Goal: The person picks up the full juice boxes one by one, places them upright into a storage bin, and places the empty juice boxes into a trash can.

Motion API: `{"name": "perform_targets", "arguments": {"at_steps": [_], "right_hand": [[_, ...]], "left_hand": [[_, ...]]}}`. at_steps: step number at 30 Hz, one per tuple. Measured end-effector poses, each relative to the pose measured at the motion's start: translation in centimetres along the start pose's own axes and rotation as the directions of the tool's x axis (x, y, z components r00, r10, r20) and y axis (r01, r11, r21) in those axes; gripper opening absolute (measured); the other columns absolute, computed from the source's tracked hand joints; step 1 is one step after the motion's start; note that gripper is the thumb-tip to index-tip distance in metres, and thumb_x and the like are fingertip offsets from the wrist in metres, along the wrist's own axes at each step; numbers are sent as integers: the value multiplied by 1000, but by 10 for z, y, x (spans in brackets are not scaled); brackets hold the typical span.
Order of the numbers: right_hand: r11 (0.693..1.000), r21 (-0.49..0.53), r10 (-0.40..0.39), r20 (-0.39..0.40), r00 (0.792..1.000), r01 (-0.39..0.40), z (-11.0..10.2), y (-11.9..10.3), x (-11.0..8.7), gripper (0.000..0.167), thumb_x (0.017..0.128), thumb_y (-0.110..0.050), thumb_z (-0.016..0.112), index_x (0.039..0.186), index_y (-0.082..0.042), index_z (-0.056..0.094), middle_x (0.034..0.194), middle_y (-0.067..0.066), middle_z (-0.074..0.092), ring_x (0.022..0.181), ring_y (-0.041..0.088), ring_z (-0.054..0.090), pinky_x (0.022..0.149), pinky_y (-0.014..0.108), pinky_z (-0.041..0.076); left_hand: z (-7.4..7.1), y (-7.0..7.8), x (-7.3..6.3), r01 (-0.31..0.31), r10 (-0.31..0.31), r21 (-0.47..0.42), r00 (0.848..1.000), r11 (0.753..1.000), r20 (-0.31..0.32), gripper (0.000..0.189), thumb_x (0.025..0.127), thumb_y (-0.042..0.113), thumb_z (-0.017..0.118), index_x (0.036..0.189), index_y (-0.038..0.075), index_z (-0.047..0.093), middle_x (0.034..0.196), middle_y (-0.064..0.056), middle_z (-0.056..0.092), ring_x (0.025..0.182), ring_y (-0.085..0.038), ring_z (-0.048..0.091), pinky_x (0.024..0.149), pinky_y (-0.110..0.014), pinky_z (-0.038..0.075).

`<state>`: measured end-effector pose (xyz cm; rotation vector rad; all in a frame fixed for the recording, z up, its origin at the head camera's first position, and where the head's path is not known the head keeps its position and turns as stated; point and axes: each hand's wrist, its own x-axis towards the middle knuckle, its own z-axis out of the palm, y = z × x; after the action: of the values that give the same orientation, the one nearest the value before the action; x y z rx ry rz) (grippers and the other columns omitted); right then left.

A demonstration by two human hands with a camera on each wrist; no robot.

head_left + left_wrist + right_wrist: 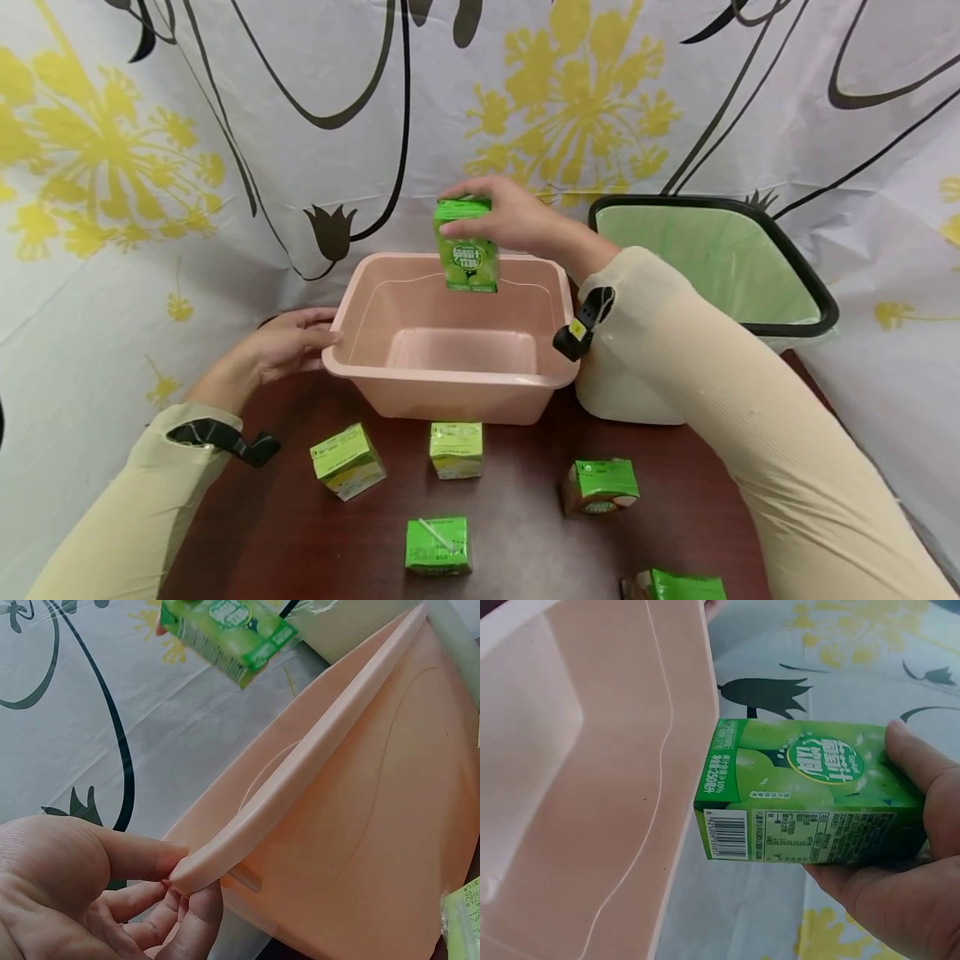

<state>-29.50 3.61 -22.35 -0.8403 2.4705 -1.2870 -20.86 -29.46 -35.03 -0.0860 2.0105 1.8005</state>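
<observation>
My right hand [517, 218] grips a green juice box [468, 250] near its top, holding it upright over the far rim of a pink plastic basin [450, 377]. In the right wrist view, grape pictures and a barcode show on the juice box [810, 769], with the thumb across its front. My left hand [288, 343] pinches the basin's left rim between thumb and fingers, seen close up in the left wrist view. Only bare pink floor shows inside the basin.
Before the basin on the dark red table [360, 550] stand two yellow-green boxes [348, 461] [456, 450], a green box with a straw [438, 546], and two brown-green boxes [602, 486] [678, 586]. A lined white bin [626, 392] stands right of the basin; a patterned sheet [247, 100] hangs behind.
</observation>
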Motion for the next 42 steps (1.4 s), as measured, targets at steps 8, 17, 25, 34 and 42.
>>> {"name": "perform_targets", "arguments": {"at_steps": [8, 17, 25, 34, 42], "right_hand": [[1000, -4, -5, 113, 994, 6, 18, 12, 21, 51, 96, -19, 73, 144, -11, 56, 123, 11, 62, 101, 24, 63, 86, 35, 54], [991, -131, -15, 159, 987, 37, 33, 27, 36, 49, 97, -22, 72, 142, -11, 58, 113, 11, 63, 93, 21, 60, 79, 34, 54], [959, -283, 11, 154, 988, 33, 51, 42, 50, 51, 98, -33, 71, 142, -10, 59, 124, 9, 63, 104, 22, 60, 89, 34, 51], [982, -188, -7, 137, 991, 33, 64, 57, 64, 39, 95, -15, 73, 131, -2, 65, 117, 13, 66, 97, 22, 60, 84, 32, 51], [992, -119, -5, 184, 983, 28, 75, 75, 76, 49, 91, -4, 70, 138, 0, 59, 121, 17, 64, 103, 23, 58, 90, 32, 50]], "left_hand": [[-1, 0, 1, -1, 1, 13, 1000, 1000, -8, 67, 103, 6, 58, 158, -5, 22, 126, -2, 63, 98, -10, 69, 84, -30, 59], [-2, 0, 1, -3, 3, 3, 1000, 1000, 6, 67, 103, 5, 58, 158, -5, 22, 134, -8, 59, 99, -12, 69, 84, -31, 59], [-1, 1, 0, 1, -1, 7, 1000, 1000, 2, 67, 103, 6, 58, 158, -5, 21, 136, -11, 57, 100, -11, 68, 84, -31, 59], [-2, -2, 1, -23, 24, -39, 999, 999, 26, 66, 103, 1, 55, 157, -9, 18, 114, 5, 67, 96, -11, 69, 81, -28, 59], [-3, -2, 1, -22, 23, -24, 1000, 999, 21, 67, 103, 3, 56, 158, -6, 19, 124, -2, 62, 99, -11, 68, 83, -29, 58]]}}
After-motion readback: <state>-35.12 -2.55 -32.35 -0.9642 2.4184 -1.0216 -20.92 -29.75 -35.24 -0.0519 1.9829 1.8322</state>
